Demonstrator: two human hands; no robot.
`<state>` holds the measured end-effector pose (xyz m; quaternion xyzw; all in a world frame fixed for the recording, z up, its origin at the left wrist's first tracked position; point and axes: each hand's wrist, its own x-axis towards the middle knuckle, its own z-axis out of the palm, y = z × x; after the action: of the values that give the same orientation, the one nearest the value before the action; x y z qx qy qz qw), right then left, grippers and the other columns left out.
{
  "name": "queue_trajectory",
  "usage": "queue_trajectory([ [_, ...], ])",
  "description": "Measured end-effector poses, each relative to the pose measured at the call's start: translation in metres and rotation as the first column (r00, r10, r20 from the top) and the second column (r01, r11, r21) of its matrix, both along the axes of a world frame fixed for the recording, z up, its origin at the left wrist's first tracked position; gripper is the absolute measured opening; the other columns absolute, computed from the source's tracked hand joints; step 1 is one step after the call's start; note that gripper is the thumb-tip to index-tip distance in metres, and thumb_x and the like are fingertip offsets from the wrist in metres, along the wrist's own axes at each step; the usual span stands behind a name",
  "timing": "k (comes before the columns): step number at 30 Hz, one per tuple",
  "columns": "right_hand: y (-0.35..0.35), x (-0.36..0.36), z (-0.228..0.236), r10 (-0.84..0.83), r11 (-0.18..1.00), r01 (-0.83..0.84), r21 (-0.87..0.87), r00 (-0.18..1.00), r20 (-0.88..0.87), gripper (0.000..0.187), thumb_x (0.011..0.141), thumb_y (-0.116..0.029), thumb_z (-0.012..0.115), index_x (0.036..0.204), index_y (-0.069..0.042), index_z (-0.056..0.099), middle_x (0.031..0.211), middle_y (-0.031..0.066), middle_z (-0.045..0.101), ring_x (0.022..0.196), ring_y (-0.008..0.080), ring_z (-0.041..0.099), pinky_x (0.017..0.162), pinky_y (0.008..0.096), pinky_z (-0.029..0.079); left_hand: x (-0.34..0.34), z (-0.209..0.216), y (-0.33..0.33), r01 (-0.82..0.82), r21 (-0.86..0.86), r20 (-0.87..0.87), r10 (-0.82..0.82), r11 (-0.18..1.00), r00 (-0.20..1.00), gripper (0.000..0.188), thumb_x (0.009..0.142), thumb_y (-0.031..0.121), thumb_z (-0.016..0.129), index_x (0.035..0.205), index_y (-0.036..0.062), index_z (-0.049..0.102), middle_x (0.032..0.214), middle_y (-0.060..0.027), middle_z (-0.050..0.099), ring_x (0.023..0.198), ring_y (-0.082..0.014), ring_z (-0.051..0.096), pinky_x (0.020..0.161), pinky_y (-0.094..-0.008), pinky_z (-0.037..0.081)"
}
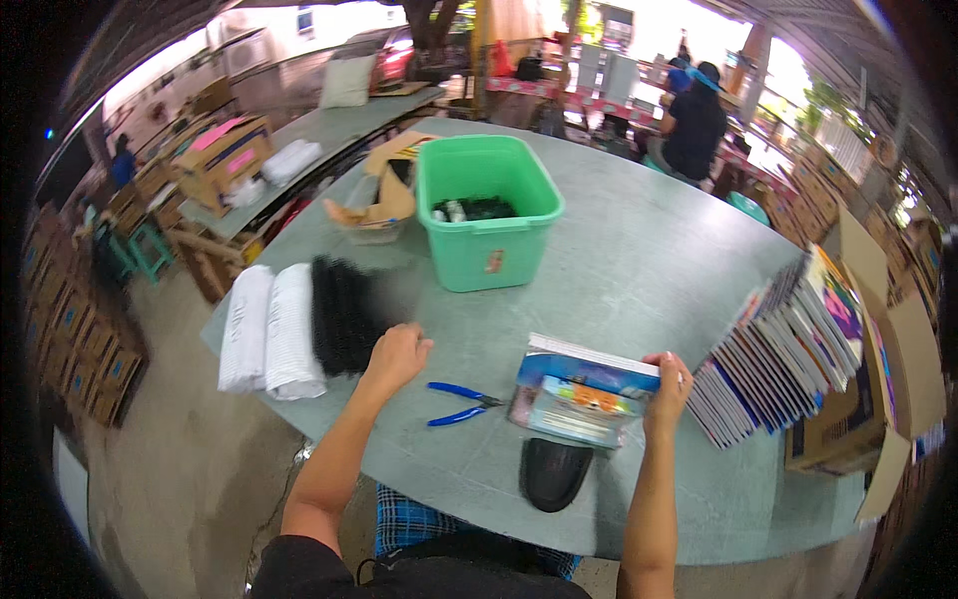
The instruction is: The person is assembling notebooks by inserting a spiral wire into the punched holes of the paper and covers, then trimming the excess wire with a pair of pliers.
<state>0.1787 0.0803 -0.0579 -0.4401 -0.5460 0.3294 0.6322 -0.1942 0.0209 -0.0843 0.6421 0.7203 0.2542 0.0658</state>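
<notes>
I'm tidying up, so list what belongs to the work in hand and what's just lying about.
Likely in the work:
- booklets in the right hand
- black bundle near the left hand
- book stack

Probably lying about:
- white cushion, background
- pink sheet on a carton

A fisheye looks from the head — down, forward, over the near table

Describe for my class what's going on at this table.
The person's right hand holds a small stack of books. The left hand is by a black bundle; whether it grips anything is unclear. Blue-handled pliers lie open between the hands, and a green tub stands farther back. More books are piled on the right, beside an open cardboard box.
</notes>
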Motion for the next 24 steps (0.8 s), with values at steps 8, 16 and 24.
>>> queue_trajectory([
  [8,0.014,-0.006,-0.009,-0.061,0.997,0.057,-0.054,0.996,-0.063,0.039,0.092,-0.027,0.048,0.068,0.001,0.059,0.062,-0.0001,0.050,0.060,0.0077,0.042,0.058,0.0252,0.033,0.011,-0.050,0.021,-0.182,-0.278,-0.316,0.089,0.943,0.945,0.021,0.078,0.012,0.054,0.092,-0.0031,0.058,0.085,-0.0217,0.065,0.080,-0.0355,0.065,0.068,-0.0457,0.052],
  [16,0.005,-0.006,0.027,-0.247,0.953,0.143,0.268,0.877,0.411,0.021,0.082,-0.021,0.062,0.092,-0.002,0.063,0.090,0.0110,0.062,0.086,0.0224,0.057,0.078,0.0320,0.043,-0.002,0.014,-0.017,-0.294,0.027,0.159,0.286,0.956,0.945,0.024,0.086,0.021,0.054,0.095,-0.0009,0.048,0.079,-0.0238,0.063,0.076,-0.0416,0.062,0.068,-0.0469,0.049],
  [24,-0.020,-0.095,0.048,-0.119,0.909,-0.302,0.288,0.474,0.873,0.031,0.073,-0.019,0.068,0.102,-0.011,0.063,0.092,0.0069,0.063,0.087,0.0256,0.060,0.077,0.0377,0.046,0.003,0.083,-0.041,-0.249,0.256,0.702,-0.003,0.934,0.712,0.019,0.084,0.014,0.065,0.095,0.0004,0.057,0.070,-0.0005,0.056,0.054,-0.0057,0.049,0.042,-0.0197,0.037],
])
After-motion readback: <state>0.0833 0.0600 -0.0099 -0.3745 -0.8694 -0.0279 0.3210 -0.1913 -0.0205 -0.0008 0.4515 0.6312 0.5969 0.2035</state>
